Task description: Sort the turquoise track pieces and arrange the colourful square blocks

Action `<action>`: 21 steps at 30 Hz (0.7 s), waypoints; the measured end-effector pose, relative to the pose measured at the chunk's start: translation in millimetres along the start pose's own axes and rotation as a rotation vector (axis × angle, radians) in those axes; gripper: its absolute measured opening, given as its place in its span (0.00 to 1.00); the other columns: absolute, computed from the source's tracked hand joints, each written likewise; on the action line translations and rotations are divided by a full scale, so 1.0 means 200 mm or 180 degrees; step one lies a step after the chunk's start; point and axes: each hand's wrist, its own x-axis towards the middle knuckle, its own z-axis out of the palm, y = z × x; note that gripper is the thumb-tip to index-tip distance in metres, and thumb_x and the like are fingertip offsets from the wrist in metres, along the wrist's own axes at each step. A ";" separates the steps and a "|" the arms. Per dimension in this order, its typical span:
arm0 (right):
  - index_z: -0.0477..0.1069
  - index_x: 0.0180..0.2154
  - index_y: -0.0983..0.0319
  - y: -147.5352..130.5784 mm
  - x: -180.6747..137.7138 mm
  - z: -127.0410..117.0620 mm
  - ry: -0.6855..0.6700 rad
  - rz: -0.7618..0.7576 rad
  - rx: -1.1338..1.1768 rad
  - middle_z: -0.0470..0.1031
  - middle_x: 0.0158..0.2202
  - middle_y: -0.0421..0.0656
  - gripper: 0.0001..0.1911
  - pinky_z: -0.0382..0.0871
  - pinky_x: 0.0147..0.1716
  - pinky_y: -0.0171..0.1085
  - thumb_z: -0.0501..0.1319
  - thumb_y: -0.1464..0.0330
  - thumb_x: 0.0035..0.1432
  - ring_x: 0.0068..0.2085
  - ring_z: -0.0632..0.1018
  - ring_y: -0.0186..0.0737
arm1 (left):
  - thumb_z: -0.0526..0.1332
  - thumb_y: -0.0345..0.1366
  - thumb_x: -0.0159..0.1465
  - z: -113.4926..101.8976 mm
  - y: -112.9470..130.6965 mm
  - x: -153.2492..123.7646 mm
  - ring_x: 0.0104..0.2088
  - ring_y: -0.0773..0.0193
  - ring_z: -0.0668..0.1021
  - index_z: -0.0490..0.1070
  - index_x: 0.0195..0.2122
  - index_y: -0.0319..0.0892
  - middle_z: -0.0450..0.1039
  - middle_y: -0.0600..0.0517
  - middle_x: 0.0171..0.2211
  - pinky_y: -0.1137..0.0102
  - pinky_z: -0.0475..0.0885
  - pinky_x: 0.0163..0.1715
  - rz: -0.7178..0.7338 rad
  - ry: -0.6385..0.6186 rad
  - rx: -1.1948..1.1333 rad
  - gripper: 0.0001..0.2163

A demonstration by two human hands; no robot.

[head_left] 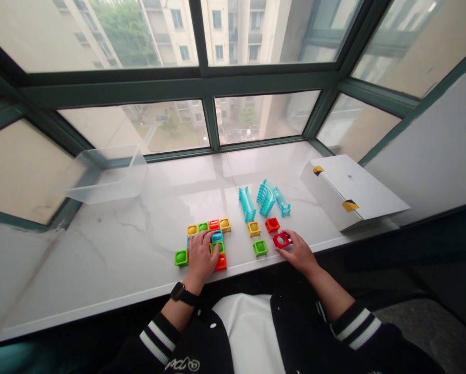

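My left hand lies over a cluster of toy blocks, fingers spread, and covers the middle of it. Around it show a green block, a blue block, an orange-red block and a yellow block. My right hand is closed on a red block with a round hole, at the counter's front edge. Just left of that hand are a loose green block, a yellow block and an orange block.
Three clear turquoise track pieces, including a curved chute, lie behind the loose blocks. A clear plastic bin stands at the back left of the white counter. At the right is a white box with yellow-black tabs. Windows border the back.
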 end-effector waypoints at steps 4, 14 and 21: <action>0.68 0.58 0.59 0.04 -0.02 0.03 -0.0058 0.0140 -0.0058 0.77 0.54 0.53 0.29 0.75 0.57 0.56 0.67 0.54 0.60 0.55 0.79 0.58 | 0.60 0.37 0.68 0.00 0.00 0.00 0.62 0.46 0.73 0.71 0.59 0.45 0.73 0.42 0.60 0.45 0.57 0.69 0.0006 -0.0015 0.0002 0.18; 0.68 0.58 0.60 0.07 -0.03 0.05 -0.0109 0.0131 -0.0228 0.78 0.54 0.55 0.30 0.75 0.56 0.58 0.67 0.54 0.59 0.54 0.79 0.59 | 0.61 0.36 0.68 0.00 0.00 0.00 0.61 0.44 0.73 0.73 0.56 0.46 0.73 0.42 0.59 0.43 0.58 0.68 0.0037 0.0046 -0.0081 0.15; 0.68 0.58 0.60 0.08 -0.03 0.07 -0.0063 0.0115 -0.0246 0.78 0.53 0.54 0.30 0.75 0.55 0.59 0.67 0.53 0.60 0.53 0.79 0.60 | 0.61 0.36 0.67 0.00 0.00 0.00 0.61 0.44 0.73 0.74 0.55 0.47 0.73 0.42 0.59 0.43 0.58 0.68 0.0008 0.0029 -0.0094 0.15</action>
